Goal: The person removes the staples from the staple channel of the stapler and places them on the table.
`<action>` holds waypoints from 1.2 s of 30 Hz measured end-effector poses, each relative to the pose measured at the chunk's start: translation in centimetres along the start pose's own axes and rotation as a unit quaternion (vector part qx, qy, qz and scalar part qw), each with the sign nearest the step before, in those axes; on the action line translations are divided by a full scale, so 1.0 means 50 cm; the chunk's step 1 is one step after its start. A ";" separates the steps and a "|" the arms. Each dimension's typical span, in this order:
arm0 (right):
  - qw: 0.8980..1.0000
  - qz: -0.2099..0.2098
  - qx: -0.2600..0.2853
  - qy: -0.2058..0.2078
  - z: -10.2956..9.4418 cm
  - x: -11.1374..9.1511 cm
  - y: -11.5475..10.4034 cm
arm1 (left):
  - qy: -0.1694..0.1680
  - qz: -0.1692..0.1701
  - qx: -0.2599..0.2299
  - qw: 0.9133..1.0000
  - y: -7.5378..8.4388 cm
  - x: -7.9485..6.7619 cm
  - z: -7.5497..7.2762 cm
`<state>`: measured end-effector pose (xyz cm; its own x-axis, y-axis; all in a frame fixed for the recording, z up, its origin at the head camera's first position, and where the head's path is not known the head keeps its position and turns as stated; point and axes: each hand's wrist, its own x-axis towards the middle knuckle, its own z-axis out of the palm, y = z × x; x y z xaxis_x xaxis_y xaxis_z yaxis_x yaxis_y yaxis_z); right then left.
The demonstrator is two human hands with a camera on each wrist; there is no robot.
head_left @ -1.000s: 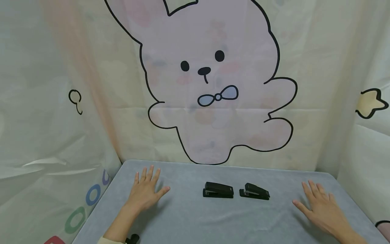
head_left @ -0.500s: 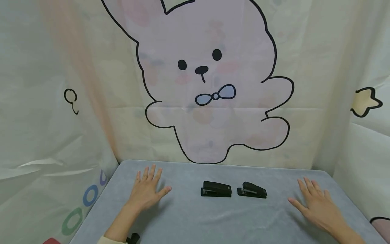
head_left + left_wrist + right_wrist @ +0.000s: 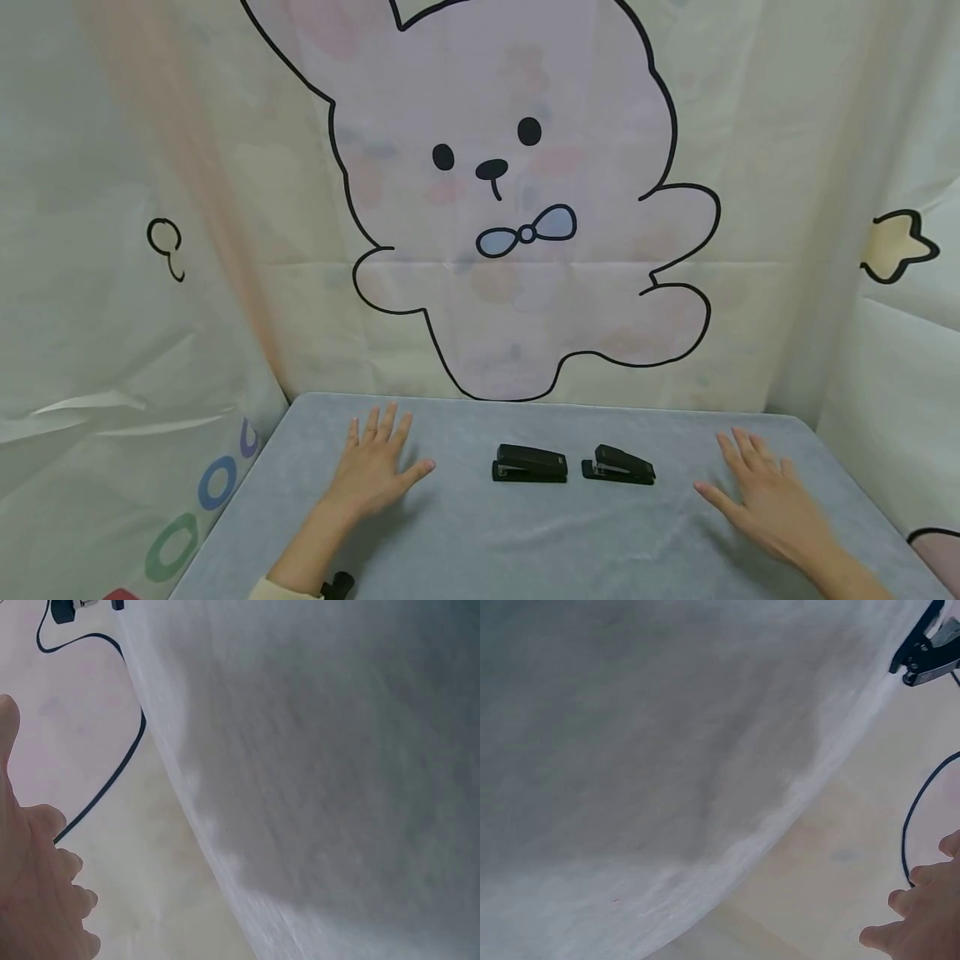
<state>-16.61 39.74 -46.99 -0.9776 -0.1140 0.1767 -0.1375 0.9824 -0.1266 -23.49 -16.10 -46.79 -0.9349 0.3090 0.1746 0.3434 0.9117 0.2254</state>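
Observation:
Two black staplers lie side by side on the cloth-covered table in the head view. The left stapler (image 3: 529, 464) is a little bulkier; the right stapler (image 3: 618, 466) has its top arm angled up from its base. My left hand (image 3: 372, 479) hovers palm down left of them, fingers spread, holding nothing. On the far right my right hand (image 3: 776, 504) is held the same way, its thumb toward the right stapler. A stapler (image 3: 930, 656) shows at the upper right of the right wrist view, apart from the fingers (image 3: 900, 904). Part of a black stapler (image 3: 63, 610) shows in the left wrist view.
The table (image 3: 525, 542) wears a pale blue-grey cloth. Behind it hangs a light curtain (image 3: 750, 333) with a cartoon animal drawn on it, and more sheeting (image 3: 90, 333) closes off the sides. A black device (image 3: 339, 585) sits at my left wrist.
Both hands have drifted slightly inward toward the staplers. The whole head view has shifted a little, and the staplers stay in place on the table.

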 end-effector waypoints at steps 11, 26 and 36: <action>0.997 -0.049 0.020 0.059 -0.008 0.018 -0.066 | -0.006 0.015 -0.009 1.000 0.042 0.009 0.022; 0.992 -0.085 0.079 0.057 -0.016 0.069 -0.194 | 0.005 0.063 -0.067 0.996 0.121 0.034 0.027; 0.981 -0.112 0.152 0.053 0.007 0.088 -0.270 | -0.003 0.085 -0.102 0.991 0.152 0.047 0.050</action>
<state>-19.09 25.93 -44.83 -0.8978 -0.2906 0.3309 -0.4037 0.8433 -0.3548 -23.29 -7.75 -47.04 -0.8618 0.4562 0.2217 0.5072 0.7727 0.3817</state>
